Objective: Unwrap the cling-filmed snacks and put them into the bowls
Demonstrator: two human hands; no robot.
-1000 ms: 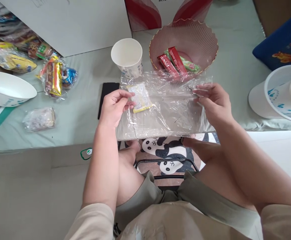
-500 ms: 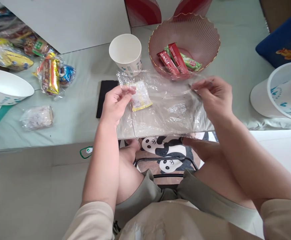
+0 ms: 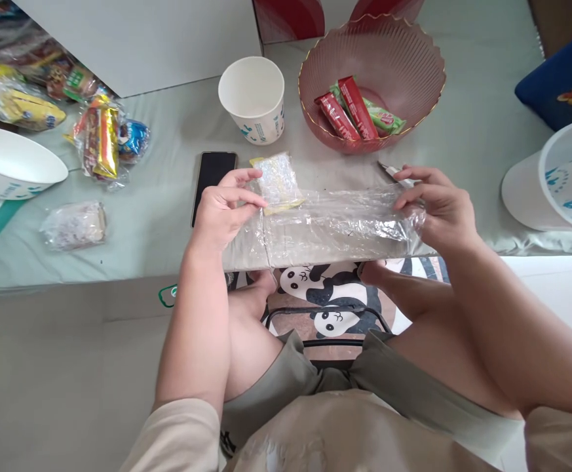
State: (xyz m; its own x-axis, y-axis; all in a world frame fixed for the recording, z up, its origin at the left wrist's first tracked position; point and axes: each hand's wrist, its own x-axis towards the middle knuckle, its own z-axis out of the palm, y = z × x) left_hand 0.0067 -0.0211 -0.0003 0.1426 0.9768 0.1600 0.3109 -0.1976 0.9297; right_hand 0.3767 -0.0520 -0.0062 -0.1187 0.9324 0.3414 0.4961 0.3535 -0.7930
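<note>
In the head view, a clear plastic bag (image 3: 335,226) is held stretched flat between the two hands at the near edge of the table (image 3: 158,216), which is covered in pale green cloth. The bag's left end is pinched by the left hand (image 3: 219,213), with the fingers curled and the thumb laid along the top. The right end is gripped by the right hand (image 3: 438,206), whose fingers are folded over the crinkled plastic. A small yellow-edged packet (image 3: 278,183) is seen at the bag's far left corner, touching the left fingertips; whether it lies inside the plastic cannot be told.

Just beyond the bag, toward the right, a pink ribbed bowl (image 3: 413,59) is stood, and in it two red snack bars (image 3: 347,118) and a green one (image 3: 386,121) are laid side by side. To its left a white paper cup (image 3: 252,98) is set upright, its white inside showing. A dark phone (image 3: 213,183) is laid flat just left of the left hand. A white bowl (image 3: 10,164) is placed at the far left edge, and stacked white bowls (image 3: 561,183) are seen at the right edge.
</note>
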